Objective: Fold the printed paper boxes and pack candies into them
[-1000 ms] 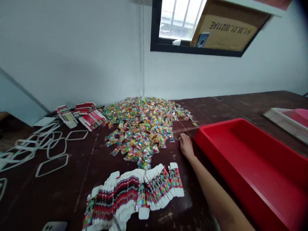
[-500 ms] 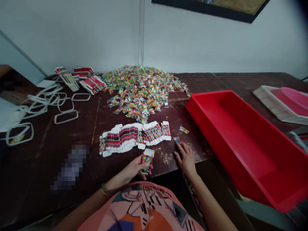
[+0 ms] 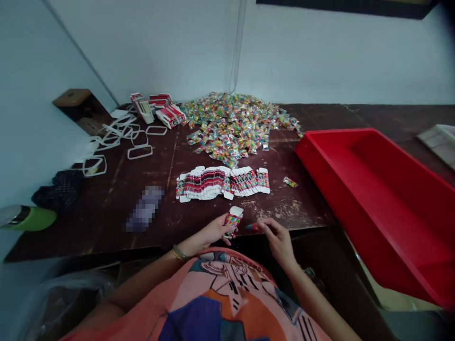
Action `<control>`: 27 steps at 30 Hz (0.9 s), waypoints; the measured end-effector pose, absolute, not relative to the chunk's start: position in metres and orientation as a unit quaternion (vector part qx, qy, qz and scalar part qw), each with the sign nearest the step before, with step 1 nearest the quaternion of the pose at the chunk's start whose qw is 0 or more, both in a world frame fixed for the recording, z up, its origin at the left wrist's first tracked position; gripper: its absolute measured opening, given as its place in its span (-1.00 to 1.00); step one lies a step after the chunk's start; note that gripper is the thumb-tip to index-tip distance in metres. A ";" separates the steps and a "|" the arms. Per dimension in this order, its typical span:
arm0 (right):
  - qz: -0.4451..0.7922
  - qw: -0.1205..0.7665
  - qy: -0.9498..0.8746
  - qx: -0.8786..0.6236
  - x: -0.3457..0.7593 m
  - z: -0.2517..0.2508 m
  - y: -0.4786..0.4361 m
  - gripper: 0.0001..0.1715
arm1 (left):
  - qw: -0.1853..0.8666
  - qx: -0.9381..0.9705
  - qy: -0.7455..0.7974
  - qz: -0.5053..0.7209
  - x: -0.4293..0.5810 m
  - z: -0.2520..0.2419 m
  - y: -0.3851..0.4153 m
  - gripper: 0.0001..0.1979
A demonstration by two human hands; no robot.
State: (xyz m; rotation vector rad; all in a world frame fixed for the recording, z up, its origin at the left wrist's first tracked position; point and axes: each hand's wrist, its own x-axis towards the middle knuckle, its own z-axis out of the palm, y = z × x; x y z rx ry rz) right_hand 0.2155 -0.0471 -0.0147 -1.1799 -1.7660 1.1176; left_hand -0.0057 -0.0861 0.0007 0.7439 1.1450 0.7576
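My left hand (image 3: 214, 231) is closed around a small printed carton (image 3: 233, 220), its white end flap raised, near the table's front edge. Just right of it, my right hand (image 3: 279, 237) pinches a small candy packet (image 3: 252, 227), blurred, its tip pointing toward the carton. Beyond both hands lies a fanned row of flat red and white cartons (image 3: 209, 183). A large heap of wrapped candy packets (image 3: 238, 128) spreads behind that row. One loose candy packet (image 3: 290, 182) lies to the right of the cartons.
A deep red tray (image 3: 391, 189) stands at right, reaching past the table edge. White bands (image 3: 140, 151) and bundled cartons (image 3: 171, 116) lie at the back left. A green-lidded bottle (image 3: 37, 219) is far left. A pale tray (image 3: 441, 142) sits at far right.
My right hand has lifted the candy packet off the table and brought it left, close to the carton. My left hand still holds the carton. The camera view has swung left.
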 end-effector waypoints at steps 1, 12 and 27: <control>0.457 0.367 -0.671 -0.453 0.203 -0.004 -0.043 -0.78 | 0.710 0.349 0.510 0.339 -0.004 0.000 -0.088 -0.54; 0.442 0.333 -0.756 -0.349 0.160 0.003 -0.016 -0.82 | 0.721 0.347 0.477 0.364 -0.014 -0.005 -0.090 -0.55; 0.811 0.243 -0.386 -0.367 0.147 0.005 0.008 -0.75 | 0.690 0.364 0.488 0.392 -0.029 0.008 -0.048 -0.64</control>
